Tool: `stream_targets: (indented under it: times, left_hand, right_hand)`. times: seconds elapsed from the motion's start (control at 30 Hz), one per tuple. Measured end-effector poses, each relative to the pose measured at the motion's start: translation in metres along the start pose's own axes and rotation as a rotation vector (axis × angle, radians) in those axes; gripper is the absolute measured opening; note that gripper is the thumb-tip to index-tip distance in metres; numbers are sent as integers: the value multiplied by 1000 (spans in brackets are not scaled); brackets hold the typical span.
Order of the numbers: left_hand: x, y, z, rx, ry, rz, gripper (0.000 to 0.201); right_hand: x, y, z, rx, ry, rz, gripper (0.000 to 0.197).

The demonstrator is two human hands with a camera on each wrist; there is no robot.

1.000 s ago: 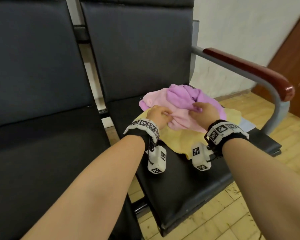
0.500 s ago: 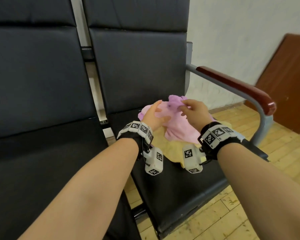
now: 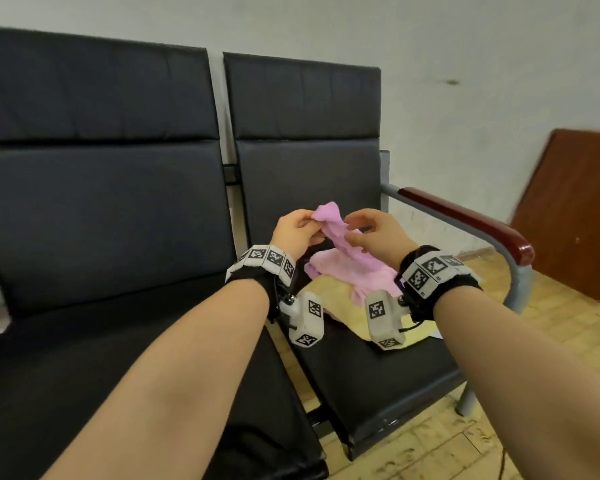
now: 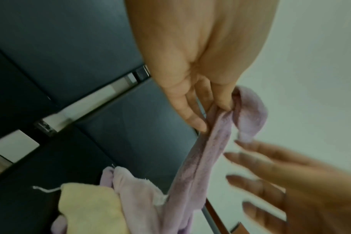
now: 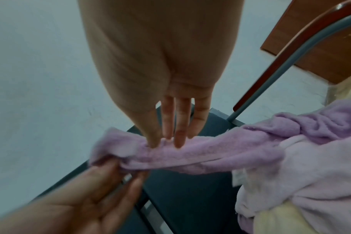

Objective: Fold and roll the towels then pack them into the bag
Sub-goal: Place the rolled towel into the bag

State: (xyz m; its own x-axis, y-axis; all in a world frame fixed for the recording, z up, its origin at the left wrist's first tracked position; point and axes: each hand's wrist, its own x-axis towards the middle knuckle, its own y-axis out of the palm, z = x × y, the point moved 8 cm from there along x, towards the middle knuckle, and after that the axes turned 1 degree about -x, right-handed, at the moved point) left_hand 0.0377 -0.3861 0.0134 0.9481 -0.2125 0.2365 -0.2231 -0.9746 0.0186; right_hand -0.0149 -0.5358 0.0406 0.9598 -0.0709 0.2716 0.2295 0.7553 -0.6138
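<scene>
A purple towel (image 3: 334, 227) hangs stretched up from the pile on the right black seat (image 3: 368, 382). My left hand (image 3: 303, 225) pinches its top end between thumb and fingers (image 4: 223, 106). My right hand (image 3: 352, 232) is beside it, its straight fingers (image 5: 178, 134) touching the towel's edge (image 5: 210, 152) just below the left hand's grip. Under the lifted towel lie a crumpled light pink towel (image 3: 350, 275) and a yellow towel (image 3: 338, 301). I see no bag that I can name.
The left black seat (image 3: 84, 375) lies under my left forearm. A red-brown armrest (image 3: 465, 220) on a grey tube borders the right seat. A brown board (image 3: 575, 209) leans on the wall. A pale sheet edge (image 3: 437, 335) pokes out under the yellow towel.
Both hands have risen from the pile, pulling one end of the purple towel up off the seat. The head view has tilted upward, showing more wall and seat backs.
</scene>
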Motion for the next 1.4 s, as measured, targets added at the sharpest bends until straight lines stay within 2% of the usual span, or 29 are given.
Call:
stream_targets:
  times: [0.07,0.13,0.2,0.3,0.37,0.43,0.5,0.7,0.8,1.0,1.1,1.23,1.4]
  left_hand:
    - [-11,-20,-17,-17,13,-21,12]
    - [-25,-40,-33,-31,14,-32,13]
    - [-39,-56,-47,-58,23,-34,21]
    - [-64,-82,-67,-68,53,-51,16]
    - [-82,-100,-77,-72,67,-92,9]
    - [-99,-122,-82,-66,75,-156,15]
    - [-117,-146,-84,-67,65,-226,18]
    - [-175,-214,-78,-99,-29,-386,21]
    - [-193,-235,-70,-81,-65,-418,20]
    - [-203,-221,-46,90,-77,-314,16]
    - [-199,-201,-28,106,-89,-245,12]
    - [-190,-186,-5,100,-102,-248,9]
    - [-183,-190,32,-31,-191,-422,13]
  right_hand:
    - [-10,10,6,-116,58,37,56]
    - [-23,27,17,-122,96,126,74]
    - [-35,43,33,-102,87,189,78]
    - [-49,63,61,-128,16,184,64]
    - [-55,73,76,-180,-18,116,42]
    - [-64,83,87,-164,-24,58,22]
    - [-74,97,97,-115,-31,43,9]
    - [-95,138,135,-100,-103,20,16]
    - [-104,160,145,-60,-116,19,15]
    - [-129,200,133,214,-98,218,33]
    - [-135,205,120,319,-123,239,29]
    - [-131,199,102,327,-199,125,15]
    - [-119,189,57,386,-119,-129,11]
